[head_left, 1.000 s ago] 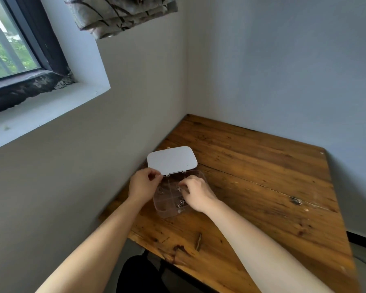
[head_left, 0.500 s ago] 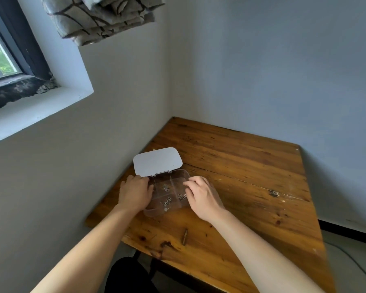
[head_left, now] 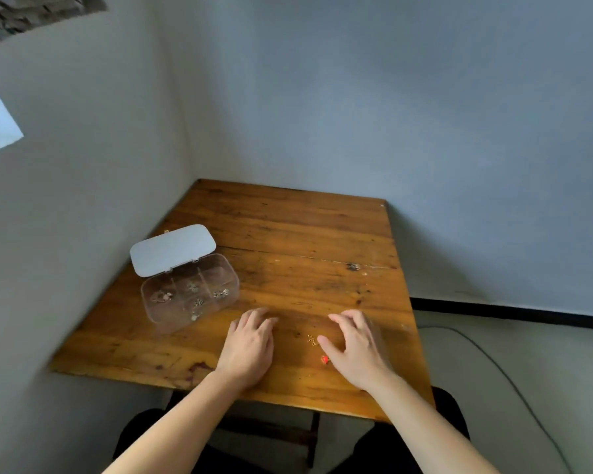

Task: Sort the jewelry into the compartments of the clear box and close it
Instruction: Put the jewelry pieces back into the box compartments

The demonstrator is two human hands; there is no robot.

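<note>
Though sharp enough at centre, blurred toward the left edge, so contents of the clear box (head_left: 189, 291) hard to make out: only small silvery jewelry bits (head_left: 193, 287) scattered over several compartments, kinds not tellable. Fingertips of the right hand (head_left: 356, 347) partly hiding the wood beneath; whether anything lies under the palm, cannot tell. Forearms cut off at the bottom edge; dark-clad lap barely seen below the counter (head_left: 288, 268). At top left, a scrap of patterned cloth (head_left: 31, 15) clipped by the frame.

Wooden counter pushed into a corner of pale walls, scarred with a dark knot (head_left: 353, 267) toward the right and stains near the front edge. Thin cable (head_left: 514, 381) curving over the floor at right. Nothing between hands and box.

Box sitting at the left of the counter, white lid (head_left: 173, 249) swung up and back, open. Left hand (head_left: 250, 345) flat on the wood, fingers loosely spread, holding nothing, near the box's right front corner but apart from it. Right hand likewise spread and empty-looking, well apart from the box. Between the two hands, a tiny gold piece (head_left: 312, 340) just beside the right thumb, and a small red piece (head_left: 325, 360) touching or almost touching the thumb's base.
</note>
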